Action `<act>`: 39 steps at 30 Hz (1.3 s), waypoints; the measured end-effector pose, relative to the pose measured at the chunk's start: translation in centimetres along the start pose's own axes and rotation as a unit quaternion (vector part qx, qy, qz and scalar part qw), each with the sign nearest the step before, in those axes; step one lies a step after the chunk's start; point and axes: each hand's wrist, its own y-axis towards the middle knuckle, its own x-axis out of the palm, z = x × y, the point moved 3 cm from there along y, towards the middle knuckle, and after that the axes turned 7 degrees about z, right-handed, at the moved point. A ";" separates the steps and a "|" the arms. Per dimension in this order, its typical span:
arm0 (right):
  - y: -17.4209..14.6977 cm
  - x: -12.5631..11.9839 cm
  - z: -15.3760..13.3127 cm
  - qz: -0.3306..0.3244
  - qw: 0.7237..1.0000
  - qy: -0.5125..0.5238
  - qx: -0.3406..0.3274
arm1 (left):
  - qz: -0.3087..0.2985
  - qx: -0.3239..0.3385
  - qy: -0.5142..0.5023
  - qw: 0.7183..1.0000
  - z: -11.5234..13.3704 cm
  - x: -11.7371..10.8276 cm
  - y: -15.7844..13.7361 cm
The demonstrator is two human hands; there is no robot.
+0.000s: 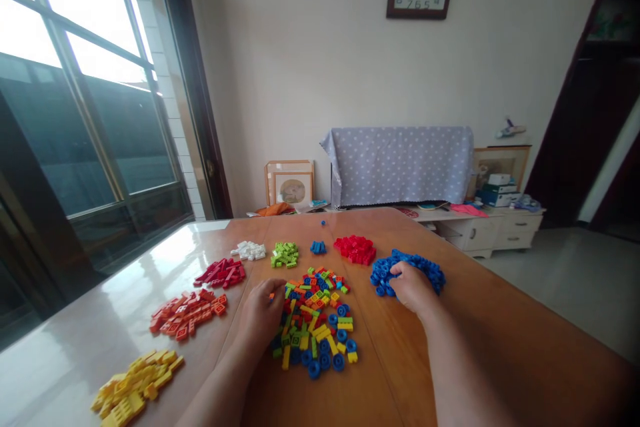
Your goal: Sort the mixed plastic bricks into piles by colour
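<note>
multicoloured plastic pile (323,332): centre stage on the brown wooden table (383,373), blue plastic rings (314,369) mixed in; pinching single pieces should spare their neighbours; it stretches near to far, pieces pointing every way.
left hand (261,313): curled at the pile's left edge, orange plastic piece (271,295) by the fingertips; grip, can't tell.
right hand (414,288): at the round blue plastic heap (417,260), long axis left to right; grasping or released, can't tell.
</note>
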 end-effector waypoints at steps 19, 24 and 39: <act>-7.4 2.8 -9.4 -0.253 0.956 0.072 -0.132 | -0.019 0.003 0.030 0.999 0.2 0.2 -0.1; -7.5 3.5 -9.4 -0.236 0.961 0.031 -0.138 | -0.012 0.011 0.016 1.000 -0.4 0.5 -0.1; -8.2 1.8 -9.4 -0.370 0.919 0.066 -0.117 | 0.005 0.014 0.012 1.000 -0.5 0.5 -0.2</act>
